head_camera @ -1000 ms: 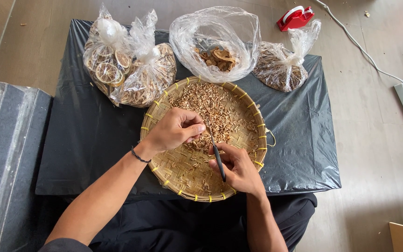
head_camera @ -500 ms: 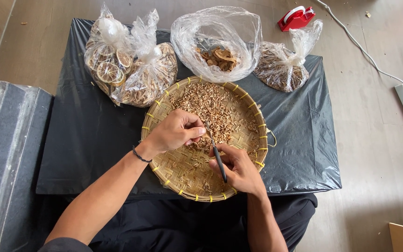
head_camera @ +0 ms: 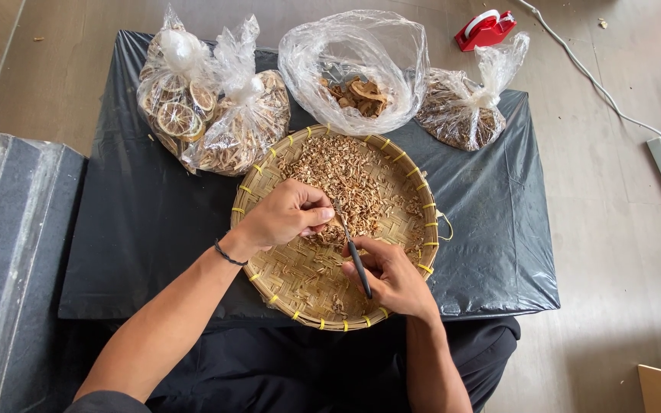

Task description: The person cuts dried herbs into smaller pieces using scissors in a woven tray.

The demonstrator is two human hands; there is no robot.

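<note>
Right hand (head_camera: 392, 279) nearest, grip clenched on dark tweezers (head_camera: 355, 256), tip in dried chips (head_camera: 346, 180). Left hand (head_camera: 288, 214) beside, fingers pinching chips. Both over woven tray (head_camera: 269, 264) on black-covered desk (head_camera: 139, 229). Beyond, four plastic bags (head_camera: 216, 99), red tape dispenser (head_camera: 486, 29).

Left forearm bare from wrist to past the elbow; no sleeve over it. A thin dark band (head_camera: 229, 255), cord-like, circles the left wrist just behind the left grip (head_camera: 288, 216). At the lower frame edge, well behind that grip, a patch of dark grey fabric shows at the upper arm, likely a short sleeve hem.

Right forearm also bare; no band, watch or ring visible at or behind the right grip (head_camera: 392, 277).

Fingernails short and unpainted where visible.

Lower body, below both grips: black garment (head_camera: 300, 371), plain, matte, softly creased, no visible markings.
</note>
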